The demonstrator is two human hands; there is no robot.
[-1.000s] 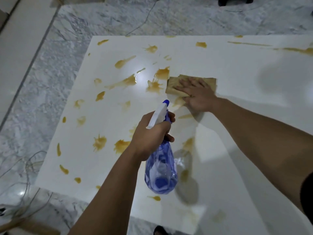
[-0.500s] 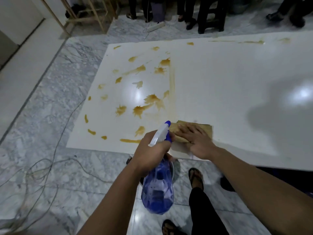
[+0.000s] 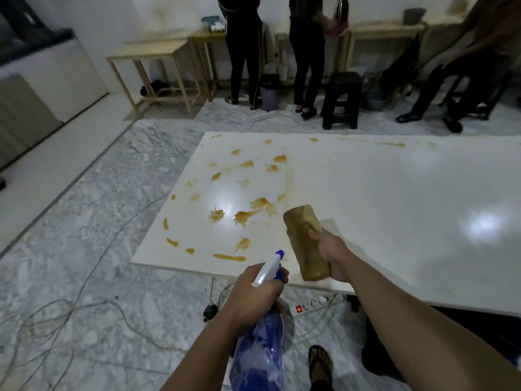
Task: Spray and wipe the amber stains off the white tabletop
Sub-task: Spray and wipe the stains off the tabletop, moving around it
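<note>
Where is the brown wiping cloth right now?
In the head view, the cloth is gripped in the right hand, lifted above the near edge of the white tabletop, just right of the spray bottle.

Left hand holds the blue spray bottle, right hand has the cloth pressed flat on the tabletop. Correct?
Not quite. The head view shows the right hand holding the cloth lifted off the tabletop, not pressed flat. The left hand does hold the blue spray bottle.

No readable text, labels or numbers — none.
</note>
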